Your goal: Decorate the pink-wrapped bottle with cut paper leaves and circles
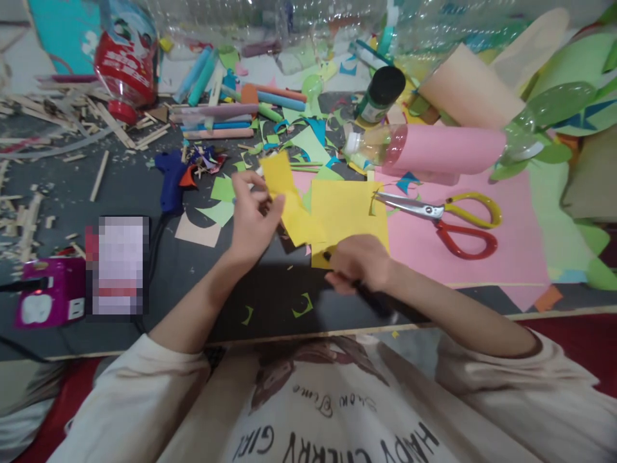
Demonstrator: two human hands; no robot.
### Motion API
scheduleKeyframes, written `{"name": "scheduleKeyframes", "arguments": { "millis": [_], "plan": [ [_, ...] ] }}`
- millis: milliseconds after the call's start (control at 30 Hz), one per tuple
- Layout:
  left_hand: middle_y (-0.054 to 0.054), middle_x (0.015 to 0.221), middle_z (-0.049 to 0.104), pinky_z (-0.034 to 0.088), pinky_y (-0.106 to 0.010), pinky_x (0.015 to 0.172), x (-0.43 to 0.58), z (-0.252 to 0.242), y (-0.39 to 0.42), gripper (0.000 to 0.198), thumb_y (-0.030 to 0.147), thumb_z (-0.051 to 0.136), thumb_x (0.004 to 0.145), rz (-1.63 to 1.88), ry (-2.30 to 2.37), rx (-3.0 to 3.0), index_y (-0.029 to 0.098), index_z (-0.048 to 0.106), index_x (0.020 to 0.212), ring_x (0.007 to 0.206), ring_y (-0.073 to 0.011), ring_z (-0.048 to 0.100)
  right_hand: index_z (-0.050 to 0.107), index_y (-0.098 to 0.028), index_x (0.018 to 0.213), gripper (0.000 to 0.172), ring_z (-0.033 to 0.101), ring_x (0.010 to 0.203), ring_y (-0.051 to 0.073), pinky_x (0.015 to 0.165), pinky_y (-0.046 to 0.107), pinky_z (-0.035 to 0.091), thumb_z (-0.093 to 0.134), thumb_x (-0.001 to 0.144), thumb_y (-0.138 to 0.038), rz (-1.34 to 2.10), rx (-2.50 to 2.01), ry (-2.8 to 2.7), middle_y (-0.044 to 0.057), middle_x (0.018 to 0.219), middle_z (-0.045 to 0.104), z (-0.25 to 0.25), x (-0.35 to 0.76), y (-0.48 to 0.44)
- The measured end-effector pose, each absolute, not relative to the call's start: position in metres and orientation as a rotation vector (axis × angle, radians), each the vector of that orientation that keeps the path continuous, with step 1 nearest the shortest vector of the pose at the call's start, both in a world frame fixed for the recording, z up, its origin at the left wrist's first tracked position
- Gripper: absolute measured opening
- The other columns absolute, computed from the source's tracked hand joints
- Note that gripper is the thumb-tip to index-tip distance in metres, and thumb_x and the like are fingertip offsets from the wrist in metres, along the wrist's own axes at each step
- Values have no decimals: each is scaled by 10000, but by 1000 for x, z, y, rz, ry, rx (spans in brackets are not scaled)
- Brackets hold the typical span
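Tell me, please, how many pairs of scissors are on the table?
1. The scissors lie on the pink paper, just right of the yellow sheet. More pairs could be hidden under the scraps and bottles further back.

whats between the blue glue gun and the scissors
In the head view: green paper scraps, then the left hand pinching a yellow paper piece, then the yellow sheet, running from glue gun to scissors.
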State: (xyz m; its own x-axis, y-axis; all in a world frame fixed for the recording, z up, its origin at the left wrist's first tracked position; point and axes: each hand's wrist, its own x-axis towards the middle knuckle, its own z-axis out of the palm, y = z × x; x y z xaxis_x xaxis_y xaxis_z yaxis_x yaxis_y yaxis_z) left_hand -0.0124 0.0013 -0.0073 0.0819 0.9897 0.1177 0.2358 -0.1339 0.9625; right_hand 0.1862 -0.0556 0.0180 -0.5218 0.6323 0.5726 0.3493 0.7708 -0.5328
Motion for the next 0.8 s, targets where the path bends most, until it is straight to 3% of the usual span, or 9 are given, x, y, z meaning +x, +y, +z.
{"name": "scheduleKeyframes", "arguments": {
  "millis": [167, 300, 367, 433, 500, 600, 667, 800],
  "plan": [
    [108, 612, 525, 316, -246, 525, -3, -10, -8, 332, 362, 636, 795, 747, 1350, 1777, 255, 382, 981, 515, -103, 503, 574, -235, 799, 468, 436, 367, 97, 379, 250, 354, 309, 967, -582, 835, -1256, -1381, -34, 533, 489, 21, 198, -36],
    [67, 646, 530, 338, -260, 528, -10, -6, -1, 273, 377, 643, 800, 727, 1402, 1941, 256, 454, 955, 543, -125, 492, 585, -232, 831, 481, 539, 449, 103, 443, 250, 448, 485, 840, -702, 1059, -1253, -1076, -31, 599, 550, 15, 188, -18],
    [6, 771, 582, 431, -294, 641, -17, -2, 5, 159, 376, 601, 835, 800, 1366, 2072, 250, 529, 898, 669, -151, 548, 567, -232, 814, 449, 549, 462, 99, 450, 246, 463, 572, 799, -681, 1106, -1192, -1044, -42, 609, 554, 6, 184, -14],
    [-53, 954, 622, 474, -359, 835, -23, 0, 12, 175, 413, 591, 849, 793, 1249, 2215, 246, 608, 895, 886, -206, 594, 537, -237, 776, 414, 530, 436, 88, 437, 236, 458, 644, 770, -637, 1129, -1165, -1049, -67, 577, 525, -3, 183, -13],
    [-96, 1213, 589, 415, -446, 1016, -27, 0, 16, 312, 527, 632, 811, 658, 1129, 2324, 260, 670, 966, 1151, -283, 540, 511, -239, 739, 403, 500, 402, 76, 424, 226, 448, 671, 759, -608, 1140, -1176, -1063, -87, 542, 488, -10, 184, -12],
    [-97, 1499, 398, 246, -535, 1163, -28, -4, 17, 559, 681, 654, 731, 465, 1038, 2372, 311, 663, 1151, 1413, -362, 313, 529, -236, 743, 380, 489, 387, 69, 414, 219, 441, 657, 766, -593, 1177, -1189, -1048, -88, 540, 495, -13, 186, -11],
    [-88, 1562, 321, 164, -558, 1195, -25, -8, 14, 649, 722, 624, 729, 426, 1050, 2367, 334, 614, 1248, 1463, -371, 231, 566, -230, 781, 352, 520, 408, 73, 429, 219, 456, 645, 780, -573, 1232, -1174, -1036, -76, 568, 539, -12, 187, -10],
    [-112, 1586, 294, 97, -594, 1200, -17, -15, 5, 761, 753, 559, 753, 404, 1131, 2374, 301, 513, 1364, 1478, -380, 210, 621, -216, 804, 354, 587, 477, 90, 486, 235, 501, 640, 791, -570, 1317, -1155, -1052, -40, 627, 621, -9, 188, -10]
  ]
}}
